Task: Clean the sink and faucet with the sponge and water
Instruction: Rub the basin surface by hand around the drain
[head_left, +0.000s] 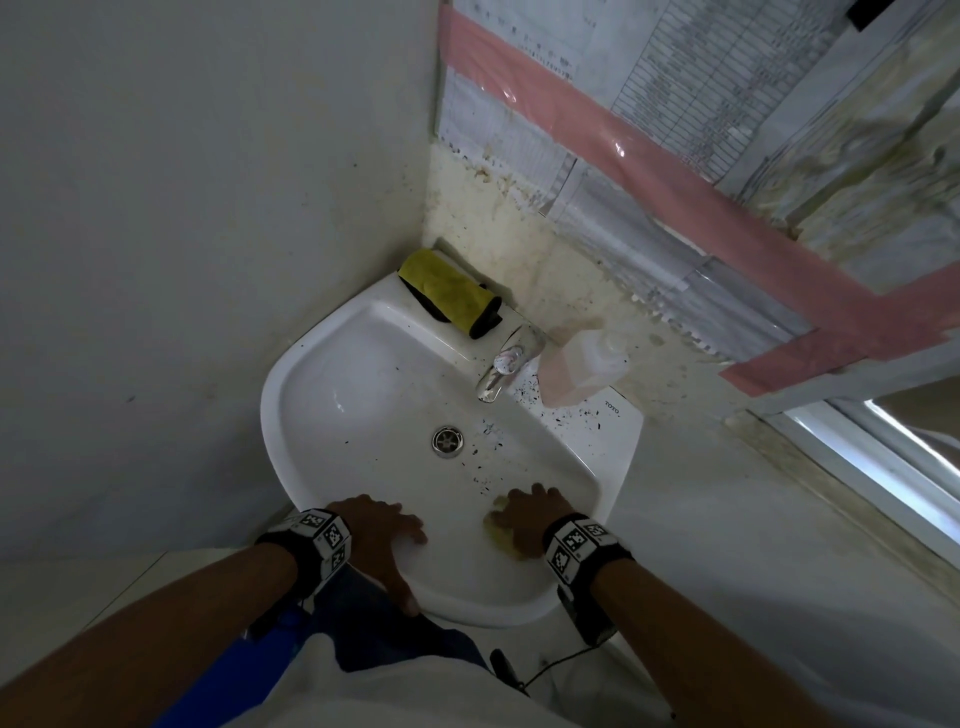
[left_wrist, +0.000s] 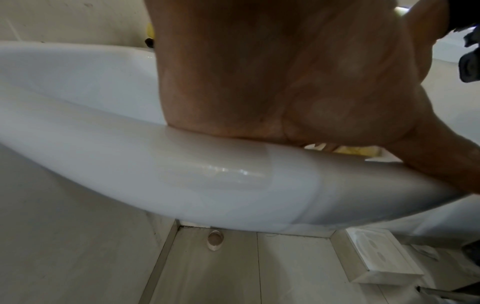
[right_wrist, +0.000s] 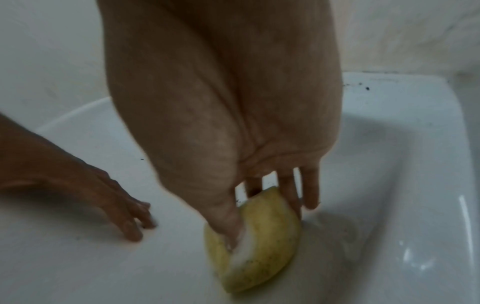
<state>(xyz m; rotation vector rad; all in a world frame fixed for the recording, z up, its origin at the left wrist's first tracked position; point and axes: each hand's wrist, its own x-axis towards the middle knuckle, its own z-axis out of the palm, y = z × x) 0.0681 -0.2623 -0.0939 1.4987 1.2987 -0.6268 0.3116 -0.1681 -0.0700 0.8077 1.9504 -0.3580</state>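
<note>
My right hand (head_left: 530, 519) hides most of the yellow sponge (right_wrist: 262, 242), pinched and bent against the sink (head_left: 363, 374) wall near the front rim. My left hand (head_left: 382, 535) rests open-fingered over that rim. Black specks dot the basin below the faucet (head_left: 506, 366).

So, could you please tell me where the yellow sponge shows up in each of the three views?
Head: the sponge sits low and right of centre, under the right hand.
Left wrist: a yellow sliver peeks over the sink rim, right of centre.
Right wrist: bottom centre, pinched by the fingers.
Shared landmark: the white sink rim.
</note>
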